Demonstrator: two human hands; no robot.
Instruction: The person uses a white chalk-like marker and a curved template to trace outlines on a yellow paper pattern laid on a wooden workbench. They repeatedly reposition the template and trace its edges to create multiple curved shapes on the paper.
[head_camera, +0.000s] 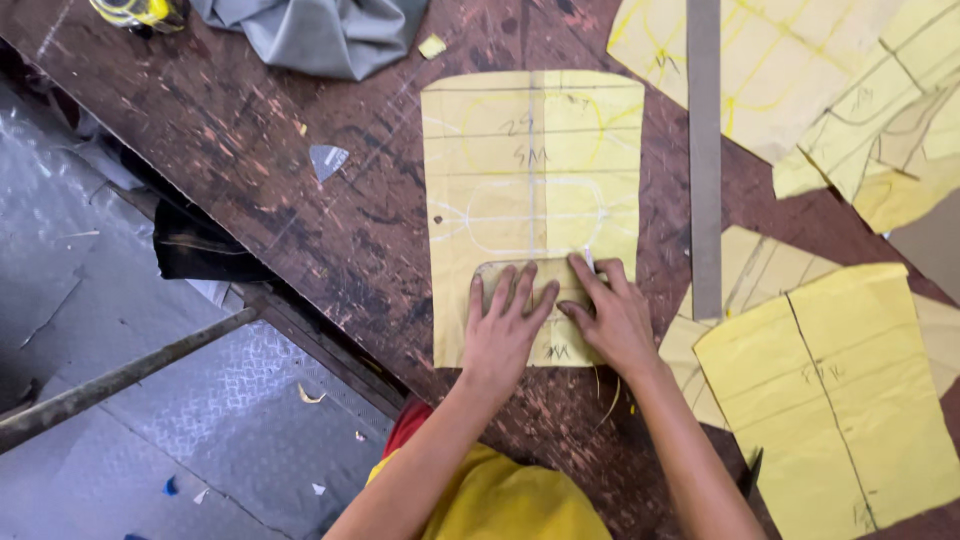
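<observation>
A yellow paper pattern sheet (530, 170) with chalk outlines lies on the dark wooden table (300, 190). A smaller rounded pattern piece (555, 345) rests on its lower part. My left hand (503, 325) presses flat on this small piece, fingers spread. My right hand (612, 315) sits at the piece's right side and pinches a small white chalk (588, 261), its tip at the piece's top right corner.
A long metal ruler (704, 150) lies to the right of the sheet. More yellow pattern sheets (840, 390) cover the right side. Grey cloth (325, 35) is bunched at the top. The table's edge runs diagonally at left, with metal floor (150, 430) below.
</observation>
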